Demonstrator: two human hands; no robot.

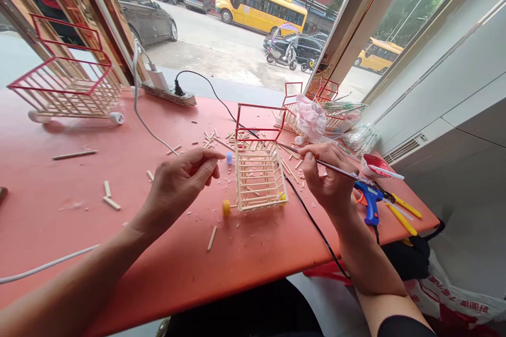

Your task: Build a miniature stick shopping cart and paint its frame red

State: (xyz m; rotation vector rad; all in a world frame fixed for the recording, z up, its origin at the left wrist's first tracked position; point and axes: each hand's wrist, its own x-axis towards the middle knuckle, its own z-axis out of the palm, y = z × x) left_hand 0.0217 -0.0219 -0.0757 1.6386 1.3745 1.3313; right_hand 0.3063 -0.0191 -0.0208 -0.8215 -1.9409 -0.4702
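Cart (259, 174) of thin wooden sticks, with a red handle frame (256, 116) and yellow wheels (226, 207), is being shown upright on its wheels in the middle of the desk (79, 205), between the two hands.

A thin brush (343, 170) is being gripped by the right hand (328, 179) just right of the cart. The fingers (312, 160) are being closed around its shaft, and its tip is being pointed at the cart's upper right rim. Whether tip and rim are touching cannot be told.

The left hand (182, 181) is being held just left of the cart, apart from it, with thumb and forefinger (209, 160) pinched narrowly together. Whether anything small is being pinched there cannot be told. A small pale blue piece (229, 157) is lying between those fingertips and the cart.

Stick offcuts (108, 197) are being left scattered around the cart and over the desk. A black cable (312, 221) is being run from the power strip (168, 95) at the window, past the cart and under the right wrist.

A blue glue gun (369, 200), yellow-handled cutters (403, 213) and a red-and-white cup (371, 165) are lying just right of the right hand. Further carts (324, 95) are being stored behind, one with a plastic bag (310, 116) draped on it. Another cart (67, 89) is standing well apart at the far left. A yellow bus (261, 8) is being seen through the window.
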